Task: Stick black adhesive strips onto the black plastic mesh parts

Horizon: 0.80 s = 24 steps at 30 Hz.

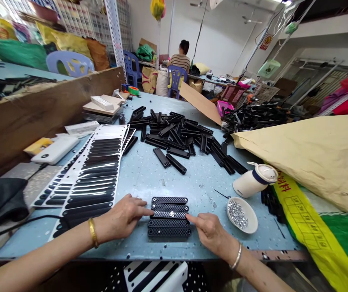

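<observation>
Several black textured plastic strips (169, 223) lie in a row, one behind another, near the table's front edge. A few small shiny metal pieces (171, 214) rest on the middle strip, and the farther strips carry similar pieces at their ends. My left hand (125, 215) has its index finger stretched to the left end of the middle strip. At the opposite end of that strip, the index finger of my right hand (212, 233) presses, the other fingers curled. Neither hand grips anything visible. A white bowl (254, 225) of small metal pieces stands right of my right hand.
A heap of black plastic strips (174, 132) spreads across the table's far middle. Sheets with black adhesive strips (96, 170) lie left. A cream flask (249, 183) lies tilted behind the bowl. Sacks (314, 150) cover the right side; a wooden board (55, 105) edges the left.
</observation>
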Each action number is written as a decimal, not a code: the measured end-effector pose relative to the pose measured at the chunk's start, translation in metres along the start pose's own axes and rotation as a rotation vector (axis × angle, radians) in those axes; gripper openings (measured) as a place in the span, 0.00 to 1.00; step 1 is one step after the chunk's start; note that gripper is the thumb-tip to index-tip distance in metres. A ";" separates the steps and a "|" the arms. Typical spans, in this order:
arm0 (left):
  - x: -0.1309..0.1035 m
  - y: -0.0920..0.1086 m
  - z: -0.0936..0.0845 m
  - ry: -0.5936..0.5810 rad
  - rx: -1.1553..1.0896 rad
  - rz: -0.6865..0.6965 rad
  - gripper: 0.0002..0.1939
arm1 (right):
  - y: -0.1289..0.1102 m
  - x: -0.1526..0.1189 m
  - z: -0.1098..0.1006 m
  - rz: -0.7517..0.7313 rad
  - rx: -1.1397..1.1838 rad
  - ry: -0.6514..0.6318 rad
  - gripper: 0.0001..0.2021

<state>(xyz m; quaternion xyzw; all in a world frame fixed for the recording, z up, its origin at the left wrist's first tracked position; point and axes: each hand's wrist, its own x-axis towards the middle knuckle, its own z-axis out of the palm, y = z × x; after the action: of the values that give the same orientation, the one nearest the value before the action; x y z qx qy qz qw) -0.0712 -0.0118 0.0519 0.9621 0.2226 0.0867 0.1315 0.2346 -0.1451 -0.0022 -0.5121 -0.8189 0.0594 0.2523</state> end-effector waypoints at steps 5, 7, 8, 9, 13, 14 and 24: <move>-0.009 0.009 0.012 0.032 -0.008 0.009 0.28 | -0.002 -0.001 0.001 -0.010 -0.031 0.003 0.22; -0.012 0.010 0.015 0.058 -0.020 0.014 0.29 | -0.002 -0.001 0.002 -0.010 -0.039 0.008 0.22; -0.013 0.010 0.016 0.074 -0.033 0.021 0.29 | -0.003 -0.001 0.002 -0.007 -0.042 0.006 0.22; -0.014 0.010 0.017 0.094 -0.054 0.028 0.29 | -0.003 -0.001 0.002 -0.005 -0.045 0.004 0.22; -0.015 0.009 0.020 0.204 -0.204 -0.027 0.25 | -0.003 -0.002 0.003 -0.019 -0.052 0.020 0.22; -0.014 0.010 0.022 0.231 -0.253 -0.102 0.21 | -0.003 -0.003 0.003 -0.023 -0.051 0.022 0.21; 0.014 0.029 0.044 0.155 -0.886 -0.760 0.15 | 0.001 -0.004 0.011 0.076 0.128 -0.028 0.19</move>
<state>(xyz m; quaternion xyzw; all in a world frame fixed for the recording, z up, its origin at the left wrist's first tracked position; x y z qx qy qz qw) -0.0370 -0.0399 0.0197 0.6589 0.5034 0.1882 0.5263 0.2311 -0.1464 -0.0134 -0.5250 -0.7967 0.1283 0.2706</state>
